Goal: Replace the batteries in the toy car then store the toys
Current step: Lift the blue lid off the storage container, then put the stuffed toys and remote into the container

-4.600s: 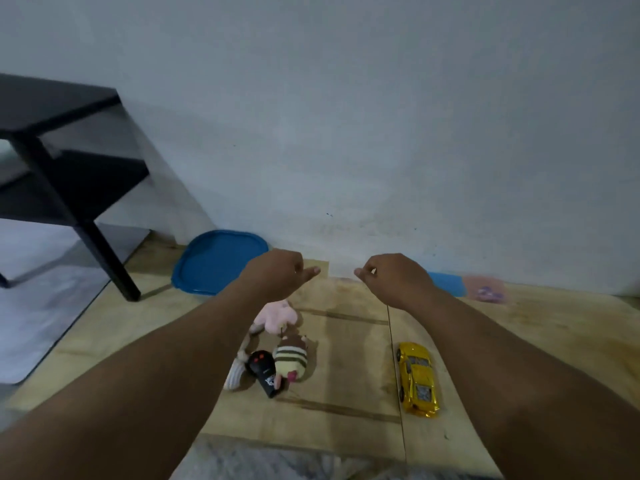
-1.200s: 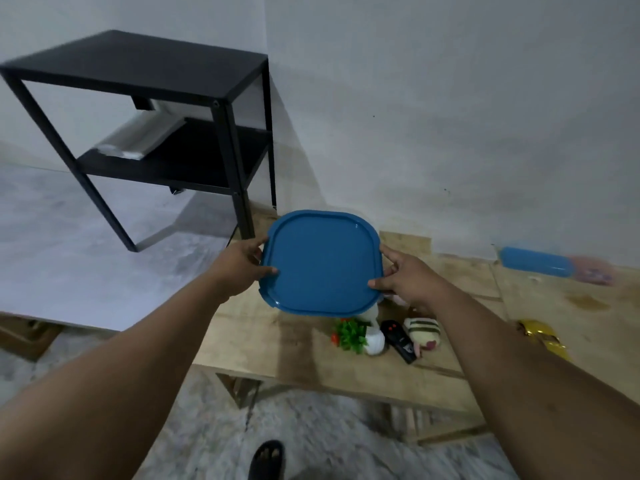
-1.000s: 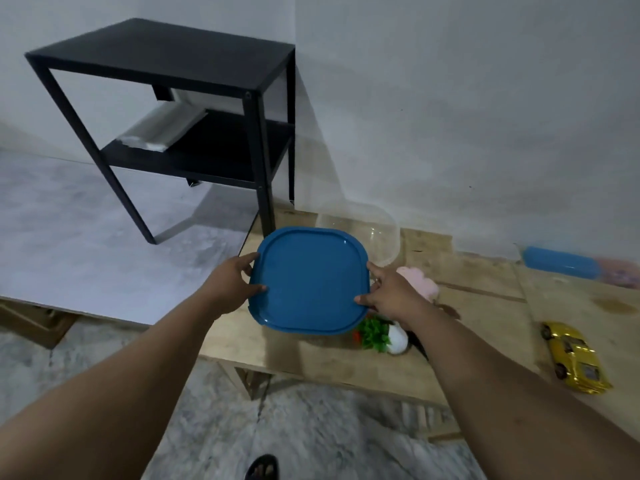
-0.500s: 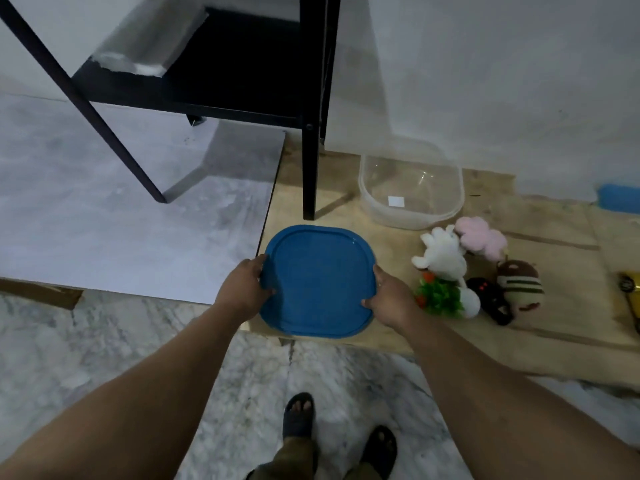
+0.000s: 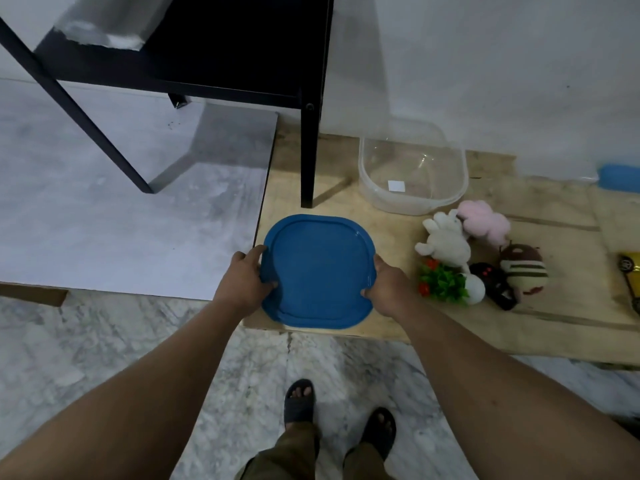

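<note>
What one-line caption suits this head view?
Both hands, left and right, hold the blue lid over the wooden board, near the clear container.

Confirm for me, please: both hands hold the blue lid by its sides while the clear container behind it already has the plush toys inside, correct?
Not quite. The head view shows the clear container empty; the plush toys lie on the board beside it. The left hand and right hand do hold the blue lid by its sides.

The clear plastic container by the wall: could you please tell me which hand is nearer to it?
Right. The right hand grips the blue lid's right edge, below and just left of the clear container; the left hand grips the opposite edge, farther away.
</note>
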